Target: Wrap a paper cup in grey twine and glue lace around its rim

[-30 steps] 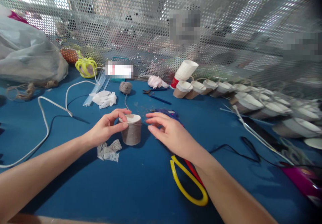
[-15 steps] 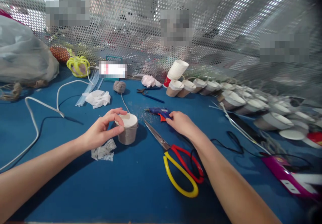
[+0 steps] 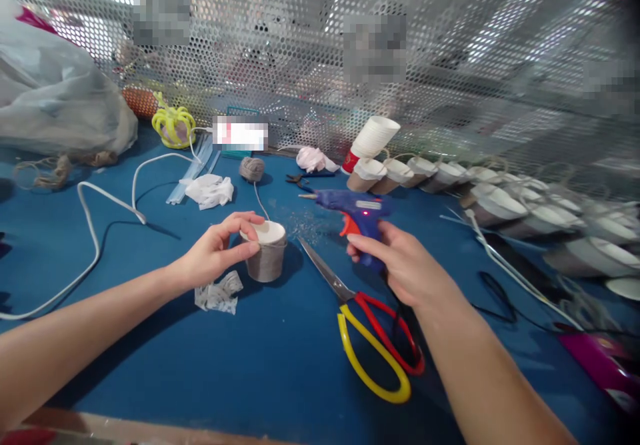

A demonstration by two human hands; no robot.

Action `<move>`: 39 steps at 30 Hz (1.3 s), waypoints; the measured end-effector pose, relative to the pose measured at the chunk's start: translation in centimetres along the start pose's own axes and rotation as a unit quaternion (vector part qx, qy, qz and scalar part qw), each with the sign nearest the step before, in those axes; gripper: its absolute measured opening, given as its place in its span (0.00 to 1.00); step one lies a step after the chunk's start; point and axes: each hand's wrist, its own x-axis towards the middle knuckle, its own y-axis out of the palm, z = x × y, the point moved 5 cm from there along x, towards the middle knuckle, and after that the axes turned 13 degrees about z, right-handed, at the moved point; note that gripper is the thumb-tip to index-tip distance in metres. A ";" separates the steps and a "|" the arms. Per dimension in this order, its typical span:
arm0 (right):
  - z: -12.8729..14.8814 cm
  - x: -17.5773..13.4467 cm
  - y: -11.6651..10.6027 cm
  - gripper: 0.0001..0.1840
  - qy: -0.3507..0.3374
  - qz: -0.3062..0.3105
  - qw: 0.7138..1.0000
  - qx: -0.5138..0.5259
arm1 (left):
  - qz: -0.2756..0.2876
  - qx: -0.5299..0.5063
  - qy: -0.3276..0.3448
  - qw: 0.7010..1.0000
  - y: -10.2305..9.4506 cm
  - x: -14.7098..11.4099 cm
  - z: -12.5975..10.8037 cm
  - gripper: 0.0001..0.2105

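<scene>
My left hand (image 3: 225, 248) grips the near-left rim of a paper cup (image 3: 267, 263), thumb outside and fingers over the opening. The cup stands upright on the blue table, its outside wrapped in grey cord. From it a strand leads back to a small ball of grey cord (image 3: 251, 170). In my right hand (image 3: 400, 258) is a blue hot glue gun (image 3: 357, 210) with an orange trigger and a lit red light, raised above the table, nozzle pointing left. Large scissors (image 3: 345, 293) with red and yellow handles lie between my hands. A crumpled scrap (image 3: 220, 292) lies beside the cup.
Several wrapped cups (image 3: 505, 205) line the right side, near a stack of white cups (image 3: 376, 137). Pliers (image 3: 299, 180) and crumpled white plastic (image 3: 210, 190) lie behind. A white cable (image 3: 90, 212) loops on the left. Perforated metal (image 3: 300, 52) closes off the back.
My right hand has closed around the glue gun's handle and lifted it off the table toward me. My left hand stays at the cup. The view has shifted slightly.
</scene>
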 end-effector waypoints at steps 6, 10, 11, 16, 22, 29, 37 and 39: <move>2.6 -4.0 3.3 0.12 -0.053 0.100 0.993 0.028 | -0.016 -0.049 -0.009 0.999 0.0 0.1 0.2 0.11; 2.6 -5.3 4.3 0.10 -0.038 0.042 0.998 0.003 | -0.019 -0.055 -0.008 0.998 0.1 0.1 0.3 0.11; 2.5 -5.5 4.3 0.10 -0.033 0.025 0.999 -0.012 | -0.022 -0.055 -0.009 0.998 0.1 0.0 0.3 0.11; 1.9 -5.7 4.0 0.12 -0.109 -0.022 0.984 -0.139 | -0.027 -0.044 -0.007 0.999 0.1 0.0 0.4 0.10; 2.4 -6.1 4.6 0.13 -0.195 -0.075 0.953 -0.219 | -0.027 -0.021 -0.007 0.999 0.3 -0.1 0.2 0.11; 4.3 -5.8 5.4 0.08 -0.194 0.005 0.968 -0.157 | -0.028 -0.009 -0.009 1.000 0.3 -0.1 0.2 0.10; 3.3 -5.8 5.4 0.05 -0.175 0.006 0.971 -0.166 | -0.025 -0.008 -0.001 1.000 0.3 -0.2 0.1 0.08; 3.1 -5.9 5.3 0.05 -0.176 0.001 0.968 -0.176 | -0.028 -0.014 0.003 1.000 0.3 -0.2 0.1 0.09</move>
